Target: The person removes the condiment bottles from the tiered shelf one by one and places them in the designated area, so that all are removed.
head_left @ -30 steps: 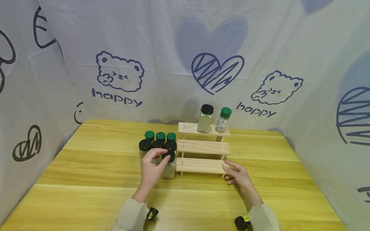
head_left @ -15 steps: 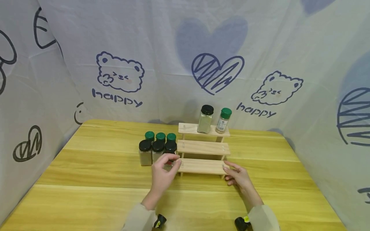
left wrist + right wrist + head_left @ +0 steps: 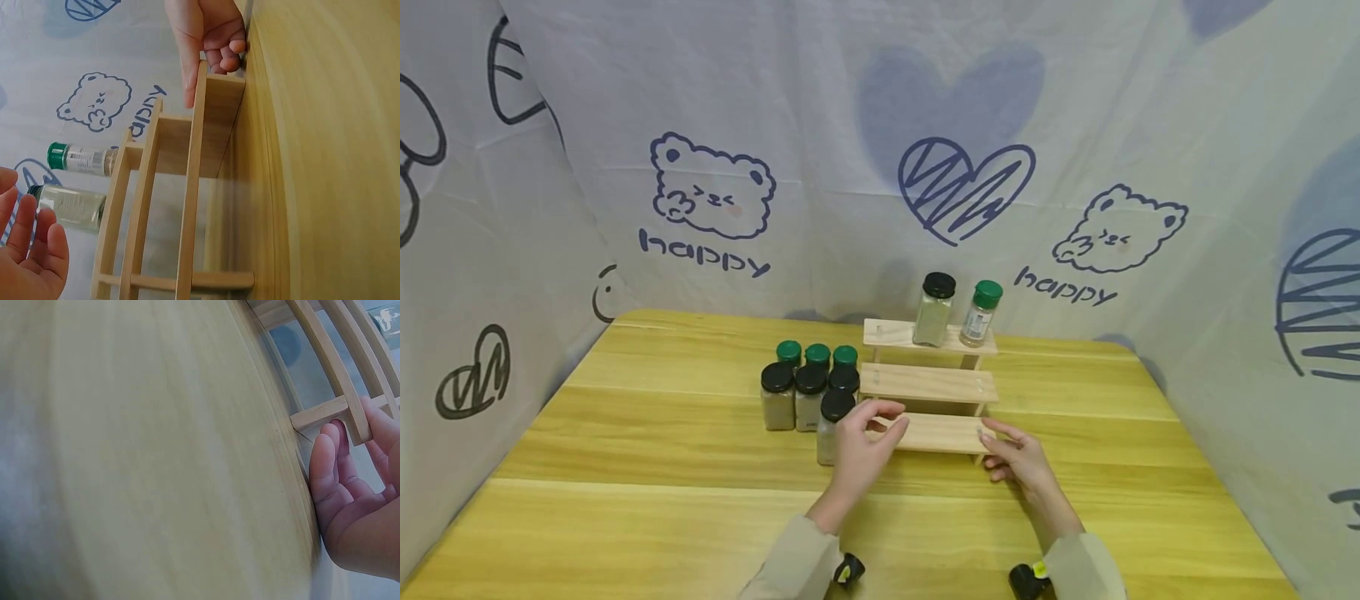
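Note:
A three-tier wooden rack (image 3: 942, 432) stands on the table. My right hand (image 3: 1021, 460) grips the right end of its lowest shelf; in the right wrist view, the fingers (image 3: 324, 462) curl by the shelf's underside. My left hand (image 3: 862, 446) hovers over the left part of that shelf, fingers loosely curved and nothing between them. Behind the left hand, a black-capped spice jar (image 3: 837, 408) is partly hidden. The top shelf carries a black-capped spice jar (image 3: 933, 312) with pale green contents and a smaller green-capped spice jar (image 3: 981, 315).
Left of the rack, several more jars stand close together: black-capped jars (image 3: 778, 397) in front, green-capped jars (image 3: 788, 353) behind. A printed cloth (image 3: 835, 225) hangs along the table's back edge. The wooden tabletop (image 3: 625, 467) stretches out on both sides.
My left hand has moved right, from over the front black-capped jar to over the lowest shelf, leaving that jar where it stood. The right hand has stayed at the shelf's end.

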`<state>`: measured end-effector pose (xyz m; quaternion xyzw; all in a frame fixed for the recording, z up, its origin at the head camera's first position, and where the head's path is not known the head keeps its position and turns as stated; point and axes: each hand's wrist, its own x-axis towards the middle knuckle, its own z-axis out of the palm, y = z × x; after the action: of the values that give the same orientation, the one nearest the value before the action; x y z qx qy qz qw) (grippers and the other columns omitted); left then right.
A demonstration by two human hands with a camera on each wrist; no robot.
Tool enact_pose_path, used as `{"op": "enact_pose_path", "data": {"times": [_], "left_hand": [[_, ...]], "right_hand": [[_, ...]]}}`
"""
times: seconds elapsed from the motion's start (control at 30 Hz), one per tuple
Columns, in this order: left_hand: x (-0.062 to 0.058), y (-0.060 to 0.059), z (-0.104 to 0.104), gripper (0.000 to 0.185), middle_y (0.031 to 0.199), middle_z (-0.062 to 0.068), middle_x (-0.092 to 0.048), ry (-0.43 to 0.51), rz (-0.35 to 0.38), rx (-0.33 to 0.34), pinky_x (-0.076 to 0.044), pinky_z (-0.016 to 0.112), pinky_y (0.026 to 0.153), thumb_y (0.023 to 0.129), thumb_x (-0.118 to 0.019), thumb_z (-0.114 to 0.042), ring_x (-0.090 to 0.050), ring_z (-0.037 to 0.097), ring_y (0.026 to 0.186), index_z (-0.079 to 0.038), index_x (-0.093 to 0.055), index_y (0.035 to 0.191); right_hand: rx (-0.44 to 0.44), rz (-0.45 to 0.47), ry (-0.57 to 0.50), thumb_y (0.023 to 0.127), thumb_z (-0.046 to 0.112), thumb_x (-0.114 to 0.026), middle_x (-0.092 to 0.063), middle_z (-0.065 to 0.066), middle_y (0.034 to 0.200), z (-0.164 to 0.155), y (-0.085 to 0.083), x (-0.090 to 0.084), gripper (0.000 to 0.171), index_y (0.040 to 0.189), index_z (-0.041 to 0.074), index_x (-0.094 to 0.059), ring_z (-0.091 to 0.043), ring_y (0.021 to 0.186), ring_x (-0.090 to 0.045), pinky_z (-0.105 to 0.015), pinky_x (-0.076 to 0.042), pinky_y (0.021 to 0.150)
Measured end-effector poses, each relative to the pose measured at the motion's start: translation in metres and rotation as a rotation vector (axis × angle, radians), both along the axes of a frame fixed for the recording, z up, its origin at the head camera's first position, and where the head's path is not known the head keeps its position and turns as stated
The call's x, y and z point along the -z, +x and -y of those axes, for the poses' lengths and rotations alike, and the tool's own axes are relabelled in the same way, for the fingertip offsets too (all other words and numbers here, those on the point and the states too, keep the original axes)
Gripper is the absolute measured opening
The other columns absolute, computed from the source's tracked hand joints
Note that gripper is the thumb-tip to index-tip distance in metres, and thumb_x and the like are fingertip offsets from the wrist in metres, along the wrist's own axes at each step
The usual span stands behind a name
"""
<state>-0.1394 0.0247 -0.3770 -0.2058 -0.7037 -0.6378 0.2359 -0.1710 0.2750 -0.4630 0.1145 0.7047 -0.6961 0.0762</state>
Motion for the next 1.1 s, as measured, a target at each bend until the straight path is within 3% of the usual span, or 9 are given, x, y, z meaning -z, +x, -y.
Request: {"op": "enact_pose_path", "data": {"times": [0.53, 0.8, 1.1], "left_hand": [[-0.014, -0.021, -0.022, 0.007, 0.083, 0.019, -0.063, 0.007, 0.122, -0.002, -0.05, 0.033, 0.062, 0.08, -0.063, 0.002, -0.059, 0.03, 0.07, 0.006, -0.064, 0.086], [0.007, -0.053, -0.027, 0.009, 0.082, 0.008, -0.065, 0.006, 0.102, -0.031, -0.05, 0.031, 0.061, 0.079, -0.067, -0.005, -0.059, 0.021, 0.074, 0.0, -0.067, 0.086], [-0.001, -0.062, -0.033, 0.009, 0.081, 0.01, -0.065, 0.045, 0.123, -0.005, -0.049, 0.031, 0.062, 0.079, -0.066, -0.006, -0.059, 0.023, 0.076, 0.0, -0.067, 0.086]], "right_hand": [[-0.007, 0.005, -0.016, 0.084, 0.01, -0.062, -0.064, -0.002, 0.071, 0.0, 0.0, -0.003, 0.049, 0.129, -0.001, -0.045, -0.01, 0.052, -0.057, -0.022, -0.048, 0.044], [-0.008, 0.007, -0.029, 0.084, 0.01, -0.062, -0.064, -0.002, 0.07, 0.0, -0.001, -0.002, 0.05, 0.129, -0.001, -0.044, -0.01, 0.052, -0.057, -0.022, -0.048, 0.043], [-0.016, 0.005, -0.016, 0.084, 0.012, -0.063, -0.064, -0.004, 0.07, -0.001, 0.0, 0.0, 0.05, 0.129, -0.001, -0.044, -0.01, 0.052, -0.057, -0.022, -0.048, 0.044]]}}
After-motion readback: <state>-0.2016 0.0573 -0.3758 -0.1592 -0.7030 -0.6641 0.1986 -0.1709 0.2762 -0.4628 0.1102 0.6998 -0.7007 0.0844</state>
